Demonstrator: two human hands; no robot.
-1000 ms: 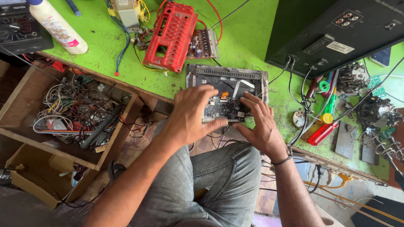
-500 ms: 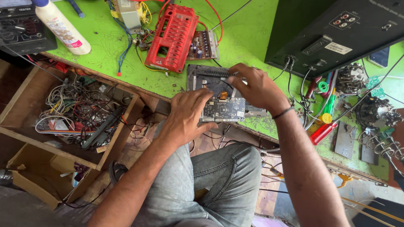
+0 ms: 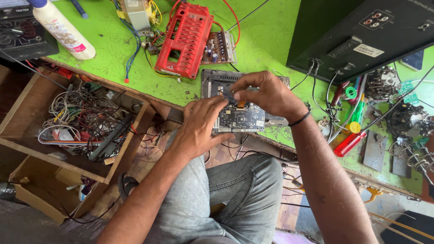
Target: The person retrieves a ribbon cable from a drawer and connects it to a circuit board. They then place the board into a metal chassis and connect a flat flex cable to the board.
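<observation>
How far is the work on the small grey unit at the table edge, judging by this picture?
Done: the grey unit lies opened, its circuit board bared. In hand: the left hand steadies the board, and the right hand pinches a small dark part above it; whether it is going in or coming out I cannot tell. Left: the unit is not closed, and the red-handled screwdriver lies unused to the right.

Red plastic housing (image 3: 186, 39), white bottle (image 3: 61, 29), perhaps a speaker cabinet (image 3: 357, 34).

A white bottle (image 3: 62, 28) with a pink-patterned label is laid near the worktop's (image 3: 266, 40) far left corner; a white rectangular label (image 3: 365, 50) is stuck on the black box (image 3: 343, 31) at the far right.
</observation>
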